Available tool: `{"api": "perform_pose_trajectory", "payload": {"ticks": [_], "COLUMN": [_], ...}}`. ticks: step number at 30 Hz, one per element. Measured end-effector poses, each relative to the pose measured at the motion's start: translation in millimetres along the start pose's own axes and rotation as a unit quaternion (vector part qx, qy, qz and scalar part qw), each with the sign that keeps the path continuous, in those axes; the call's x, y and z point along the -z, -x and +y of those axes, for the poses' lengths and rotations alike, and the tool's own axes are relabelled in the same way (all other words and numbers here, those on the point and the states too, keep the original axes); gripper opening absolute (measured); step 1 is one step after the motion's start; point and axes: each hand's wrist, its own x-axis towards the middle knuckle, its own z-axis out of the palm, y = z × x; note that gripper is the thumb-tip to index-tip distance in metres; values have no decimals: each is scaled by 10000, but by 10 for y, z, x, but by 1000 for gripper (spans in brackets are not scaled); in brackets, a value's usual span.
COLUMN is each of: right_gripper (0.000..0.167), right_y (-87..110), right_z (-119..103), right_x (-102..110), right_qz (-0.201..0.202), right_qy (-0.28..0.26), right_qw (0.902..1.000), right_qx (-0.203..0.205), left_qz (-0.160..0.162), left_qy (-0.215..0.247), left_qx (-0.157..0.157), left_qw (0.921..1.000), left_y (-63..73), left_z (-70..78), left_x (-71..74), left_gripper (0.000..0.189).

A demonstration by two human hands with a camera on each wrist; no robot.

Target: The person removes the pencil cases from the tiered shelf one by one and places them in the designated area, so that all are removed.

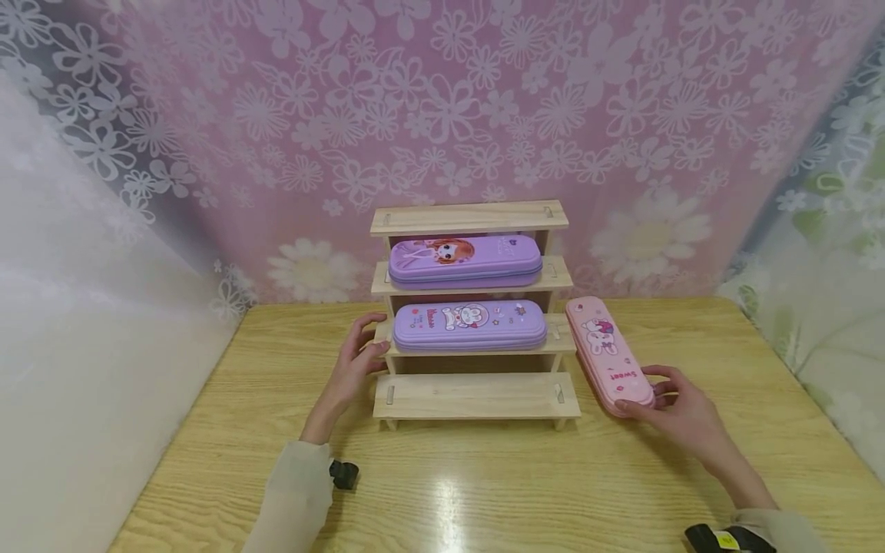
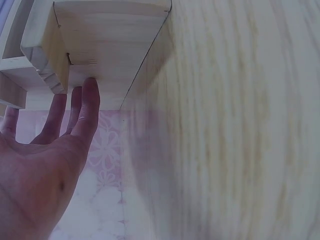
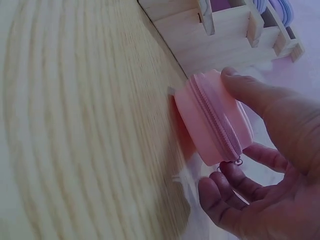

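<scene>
A pink pencil case (image 1: pixel 608 357) with a bunny picture and a zip lies slanted at the right of a stepped wooden shelf (image 1: pixel 477 395). My right hand (image 1: pixel 681 411) grips its near end, thumb on the top face and fingers at the far side; the right wrist view shows the zip end of this case (image 3: pixel 215 120). Whether its underside touches the table cannot be told. At the shelf's left end, my left hand (image 1: pixel 353 365) rests its extended fingertips against the wood; in the left wrist view those fingers (image 2: pixel 89 107) reach the side panel.
Two purple pencil cases lie on the shelf: one with a girl picture (image 1: pixel 466 261) on an upper step, another with a bunny (image 1: pixel 470 325) below it. The shelf stands on a wood-grain table (image 1: pixel 276 399). A pink flowered cloth (image 1: pixel 442 100) hangs behind.
</scene>
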Motion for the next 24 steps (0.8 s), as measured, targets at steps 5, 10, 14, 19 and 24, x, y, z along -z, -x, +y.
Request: {"api": "perform_pose_trajectory", "payload": {"ticks": [5,10,14,19,24], "right_gripper": [82,79,74,61,45], "right_y": [-27,-61,-78,-64,-39], "right_z": [-41,-73,-67,-82,-186], "right_x": [-38,-51,-16,48,76], "right_qz": [49,-6,-35,466,1154], "right_qy": [88,237,257,111,-124], "right_qw": [9999,9996,9996,9978,9862], "right_qx": [93,129,149,465,1180], "left_qz": [-8,19,41,52,60], "left_qy": [-15,10,32,58,141], "left_qx": [-7,7,26,-33,-37], "left_qw": [10000,10000,10000,10000,9999], "left_y": [0,12,10,3,6], "left_z": [16,22,11,12,16], "left_x": [1,2,5,0,-7], "left_gripper": [48,48,47,46,44]}}
